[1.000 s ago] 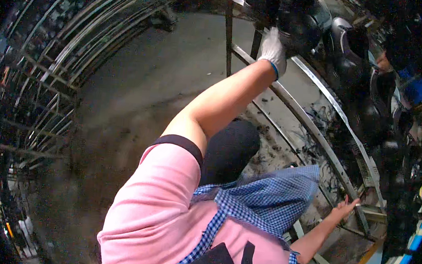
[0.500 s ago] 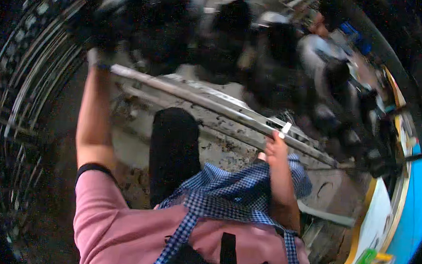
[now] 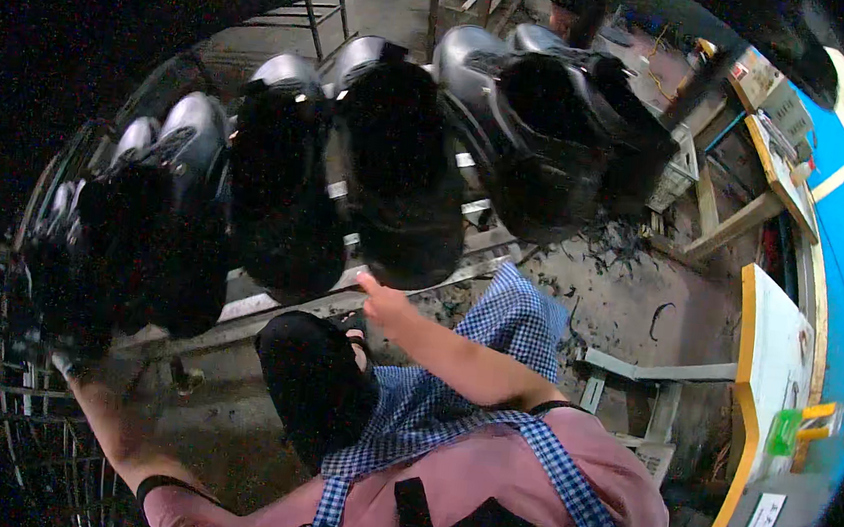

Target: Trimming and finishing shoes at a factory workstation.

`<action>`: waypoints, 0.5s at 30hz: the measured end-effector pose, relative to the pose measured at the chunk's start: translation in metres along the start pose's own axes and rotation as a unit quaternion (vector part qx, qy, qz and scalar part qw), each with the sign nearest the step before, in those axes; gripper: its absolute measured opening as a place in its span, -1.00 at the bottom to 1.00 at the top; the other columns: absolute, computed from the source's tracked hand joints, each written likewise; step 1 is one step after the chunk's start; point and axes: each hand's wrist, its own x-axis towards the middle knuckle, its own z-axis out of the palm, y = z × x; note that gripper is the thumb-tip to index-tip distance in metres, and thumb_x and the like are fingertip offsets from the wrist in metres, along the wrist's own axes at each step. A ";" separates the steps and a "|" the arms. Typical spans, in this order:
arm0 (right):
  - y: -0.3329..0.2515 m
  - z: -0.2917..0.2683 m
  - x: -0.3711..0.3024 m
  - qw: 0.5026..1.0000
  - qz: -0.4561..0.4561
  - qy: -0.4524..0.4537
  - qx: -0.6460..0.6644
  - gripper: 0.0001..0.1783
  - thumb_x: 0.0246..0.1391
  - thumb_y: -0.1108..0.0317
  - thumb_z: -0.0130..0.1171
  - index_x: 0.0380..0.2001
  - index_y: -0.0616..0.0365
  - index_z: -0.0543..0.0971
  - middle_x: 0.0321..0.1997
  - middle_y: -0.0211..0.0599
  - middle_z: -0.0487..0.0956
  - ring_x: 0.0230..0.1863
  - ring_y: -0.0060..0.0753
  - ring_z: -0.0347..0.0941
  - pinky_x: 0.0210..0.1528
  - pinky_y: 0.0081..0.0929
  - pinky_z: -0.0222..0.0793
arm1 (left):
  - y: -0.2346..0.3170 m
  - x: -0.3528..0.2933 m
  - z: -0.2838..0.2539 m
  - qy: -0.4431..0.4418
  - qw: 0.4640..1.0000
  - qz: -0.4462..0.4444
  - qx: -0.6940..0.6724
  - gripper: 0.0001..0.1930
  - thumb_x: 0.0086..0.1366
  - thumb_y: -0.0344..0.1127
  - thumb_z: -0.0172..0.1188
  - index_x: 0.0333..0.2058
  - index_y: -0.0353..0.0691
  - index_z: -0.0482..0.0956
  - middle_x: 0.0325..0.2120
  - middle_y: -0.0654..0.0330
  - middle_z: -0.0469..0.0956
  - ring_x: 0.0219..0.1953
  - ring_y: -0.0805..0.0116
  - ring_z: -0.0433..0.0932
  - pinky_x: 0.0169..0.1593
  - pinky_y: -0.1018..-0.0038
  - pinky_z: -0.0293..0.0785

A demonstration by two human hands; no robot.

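A row of black shoes point(image 3: 402, 151) with glossy toes stands on a metal rack point(image 3: 248, 307) in front of me. My right hand point(image 3: 390, 309) is closed at the near end of the shoes, thumb and fingers together. At its fingertips shows a small white piece point(image 3: 360, 273), its kind too small to tell. My left hand point(image 3: 62, 365) reaches out to the far left, beside the dark shoes point(image 3: 148, 240) at that end of the row. Its fingers are lost in shadow, so what they touch cannot be made out.
Thin metal bars point(image 3: 24, 399) of a rack stand at the far left. On the right is a white table point(image 3: 770, 364) with a yellow edge, a green and yellow object point(image 3: 797, 429) on it. Dark scraps point(image 3: 623, 256) litter the floor beyond my apron point(image 3: 474, 358).
The view has turned and sharpened; the shoes now stand nearer. My right hand has moved left with the small white piece, up to the shoes. My left arm now reaches lower, farther left.
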 end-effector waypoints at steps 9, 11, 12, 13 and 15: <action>-0.036 0.112 0.034 0.995 -0.016 -0.076 -0.054 -0.58 0.01 0.01 0.12 -0.61 0.15 0.38 -0.84 -0.49 0.19 -0.82 -0.60 0.05 -0.76 -0.54 -0.12 | -0.010 -0.142 -0.115 0.008 0.999 -0.052 0.010 -0.61 0.19 -0.01 -0.06 -0.13 -0.12 0.47 -0.23 0.18 0.52 -0.21 0.25 0.48 -0.24 0.31 0.43; -0.049 0.124 0.044 0.987 -0.033 -0.150 -0.045 -0.59 0.02 0.04 0.13 -0.64 0.16 0.42 -0.81 -0.49 0.21 -0.80 -0.60 0.04 -0.74 -0.54 -0.13 | -0.005 -0.159 -0.135 0.011 0.998 -0.068 0.014 -0.60 0.19 -0.01 -0.06 -0.13 -0.12 0.47 -0.23 0.18 0.52 -0.21 0.25 0.48 -0.24 0.31 0.43; -0.046 0.131 0.065 0.983 -0.013 -0.159 -0.087 -0.61 0.02 0.05 0.12 -0.61 0.16 0.44 -0.78 -0.49 0.24 -0.79 -0.62 0.02 -0.74 -0.54 -0.16 | -0.009 -0.162 -0.131 0.015 0.997 -0.072 0.010 -0.60 0.19 -0.01 -0.06 -0.12 -0.12 0.47 -0.23 0.18 0.52 -0.20 0.25 0.48 -0.24 0.31 0.43; -0.043 0.141 0.085 0.983 -0.013 -0.172 -0.066 -0.61 0.01 0.04 0.13 -0.60 0.15 0.44 -0.76 -0.49 0.24 -0.78 -0.62 0.01 -0.73 -0.54 -0.17 | -0.011 -0.169 -0.128 0.020 0.997 -0.076 0.006 -0.60 0.19 0.00 -0.06 -0.12 -0.12 0.47 -0.22 0.18 0.52 -0.20 0.25 0.48 -0.24 0.31 0.43; -0.041 0.176 0.097 0.975 0.001 -0.210 -0.066 -0.62 0.00 0.03 0.15 -0.59 0.14 0.45 -0.76 -0.51 0.23 -0.77 -0.61 0.02 -0.73 -0.53 -0.15 | -0.007 -0.203 -0.159 0.028 0.993 -0.111 0.031 -0.59 0.19 0.00 -0.07 -0.12 -0.12 0.47 -0.22 0.18 0.51 -0.20 0.25 0.48 -0.24 0.31 0.43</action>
